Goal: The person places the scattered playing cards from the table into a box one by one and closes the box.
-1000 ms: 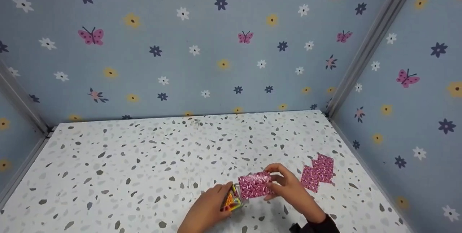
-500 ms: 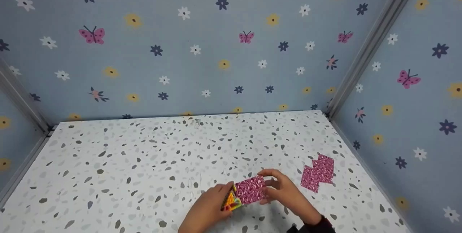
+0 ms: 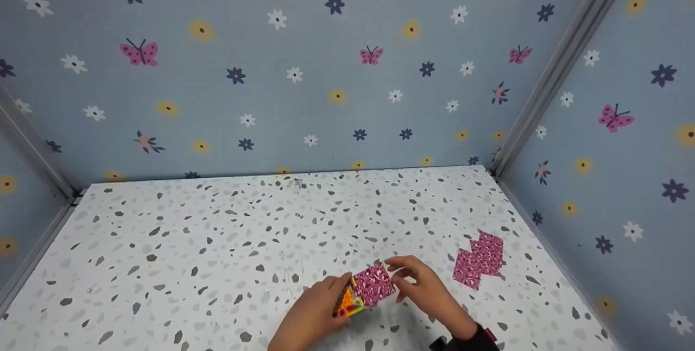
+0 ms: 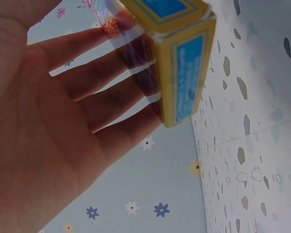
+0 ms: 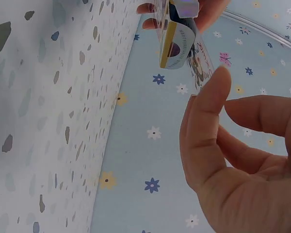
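My left hand [image 3: 332,298] holds a small yellow box [image 3: 348,304] just above the speckled table, near its front edge. In the left wrist view the box [image 4: 184,63] shows blue labels and lies against the fingertips [image 4: 136,82]. A pink patterned wrapping sheet [image 3: 372,284] covers the box's right side. My right hand [image 3: 404,276] is at the sheet's right edge. In the right wrist view its thumb [image 5: 211,111] reaches up to the wrap's edge below the box [image 5: 177,41], with the forefinger apart from it and nothing pinched.
A second pink patterned paper piece [image 3: 479,260] lies flat on the table [image 3: 190,242] to the right of my hands. Blue walls with flowers and butterflies [image 3: 336,68] close in the back and both sides, with metal corner strips [image 3: 543,85].
The pink sheet has been drawn in tighter round the box and shows smaller. The right hand's fingers have come off its top and moved slightly left; the left hand stays put.
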The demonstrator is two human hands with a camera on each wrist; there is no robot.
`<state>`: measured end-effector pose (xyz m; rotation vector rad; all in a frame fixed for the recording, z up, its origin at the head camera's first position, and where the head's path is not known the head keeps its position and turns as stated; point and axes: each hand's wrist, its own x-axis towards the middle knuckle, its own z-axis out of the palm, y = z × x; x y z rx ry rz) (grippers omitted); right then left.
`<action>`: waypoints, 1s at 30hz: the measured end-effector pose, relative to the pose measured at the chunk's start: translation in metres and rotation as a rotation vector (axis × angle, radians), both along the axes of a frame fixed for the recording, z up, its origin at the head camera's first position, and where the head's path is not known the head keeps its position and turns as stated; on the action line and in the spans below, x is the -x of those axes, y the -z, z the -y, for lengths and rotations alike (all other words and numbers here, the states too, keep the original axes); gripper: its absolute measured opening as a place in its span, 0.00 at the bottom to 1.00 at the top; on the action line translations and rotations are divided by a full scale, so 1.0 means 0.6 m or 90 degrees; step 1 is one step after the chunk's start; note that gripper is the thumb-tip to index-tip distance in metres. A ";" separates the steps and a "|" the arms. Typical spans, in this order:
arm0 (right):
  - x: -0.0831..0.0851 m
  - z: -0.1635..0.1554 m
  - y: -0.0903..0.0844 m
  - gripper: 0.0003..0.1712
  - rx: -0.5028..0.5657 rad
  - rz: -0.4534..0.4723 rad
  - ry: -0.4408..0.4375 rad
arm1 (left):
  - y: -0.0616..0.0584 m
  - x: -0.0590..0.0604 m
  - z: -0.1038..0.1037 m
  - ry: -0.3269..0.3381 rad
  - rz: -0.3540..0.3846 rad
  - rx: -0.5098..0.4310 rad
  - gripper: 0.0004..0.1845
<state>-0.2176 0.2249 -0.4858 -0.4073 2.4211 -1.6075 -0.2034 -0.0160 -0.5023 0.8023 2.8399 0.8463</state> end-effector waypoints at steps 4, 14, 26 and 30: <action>-0.004 0.005 -0.001 0.17 -0.040 -0.044 -0.018 | -0.001 0.000 0.000 0.002 0.000 -0.001 0.40; -0.011 0.024 0.006 0.16 -0.081 -0.074 -0.061 | -0.002 -0.001 -0.003 0.011 -0.013 0.006 0.40; -0.021 0.029 -0.001 0.16 -0.128 -0.118 -0.065 | 0.002 0.000 -0.004 0.016 0.011 -0.003 0.40; -0.023 0.028 -0.002 0.15 -0.146 -0.109 -0.081 | 0.004 0.002 -0.005 0.024 0.017 -0.003 0.39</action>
